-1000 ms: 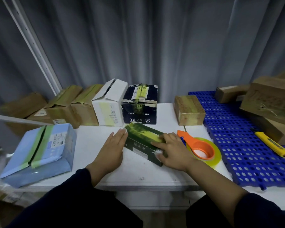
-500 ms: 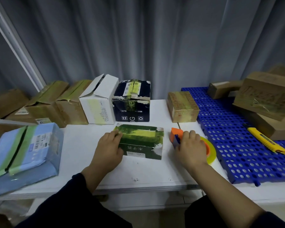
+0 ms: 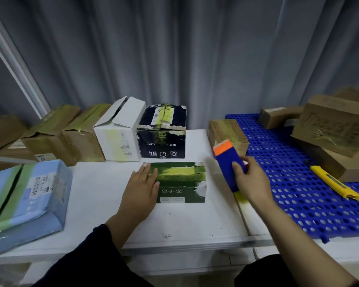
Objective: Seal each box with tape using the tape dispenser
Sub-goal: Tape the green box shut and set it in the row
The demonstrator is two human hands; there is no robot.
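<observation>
A small green box (image 3: 180, 183) with yellowish tape along its top lies on the white table (image 3: 195, 222), straight ahead of me. My left hand (image 3: 142, 186) rests flat against the box's left end, fingers straight. My right hand (image 3: 250, 182) grips the blue and orange tape dispenser (image 3: 228, 164), lifted off the table just right of the box; a bit of yellow tape roll shows below the hand.
A row of boxes lines the back: brown taped ones (image 3: 71, 131), a white one (image 3: 120, 133), a dark one (image 3: 164, 133), a small brown one (image 3: 228, 133). A blue parcel (image 3: 27, 193) lies left. The blue perforated mat (image 3: 298, 183) holds brown boxes (image 3: 336, 129) and a yellow knife (image 3: 336, 183).
The green box was turned square to me. My right hand left the box, took hold of the tape dispenser and lifted it off the table. My left hand stayed at the box's left end.
</observation>
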